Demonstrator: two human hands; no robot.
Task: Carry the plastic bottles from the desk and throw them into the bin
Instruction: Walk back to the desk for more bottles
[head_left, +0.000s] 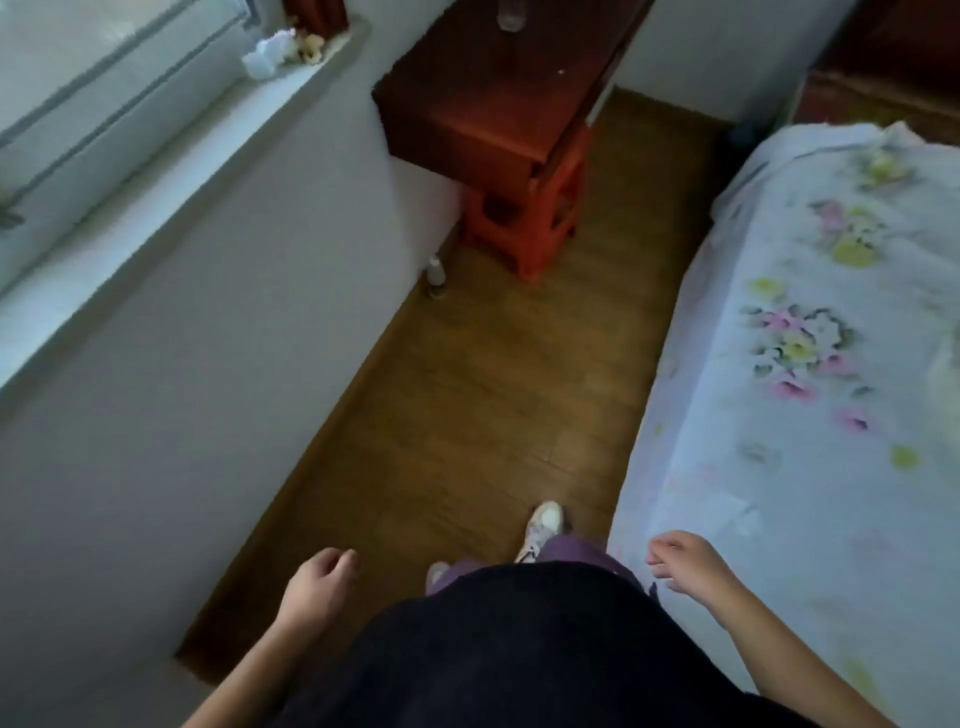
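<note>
Head view: a clear plastic bottle (511, 15), blurred, stands at the far end of the dark reddish wooden desk (493, 88), well ahead of both hands. The left hand (317, 582) and right hand (685, 564) hang loosely curled and empty. A boxy orange-red stool (524, 218) sits under the desk.

A bed (810, 364) with a pale sheet printed with pink and yellow flowers fills the right side. A strip of brown wooden floor (467, 415) runs between it and the white wall (208, 364) on the left. A red plastic stool (524, 228) stands at the floor's far end. On the left, a windowsill (156, 171) below a window (104, 62) carries crumpled white paper (267, 54) at its far end.
</note>
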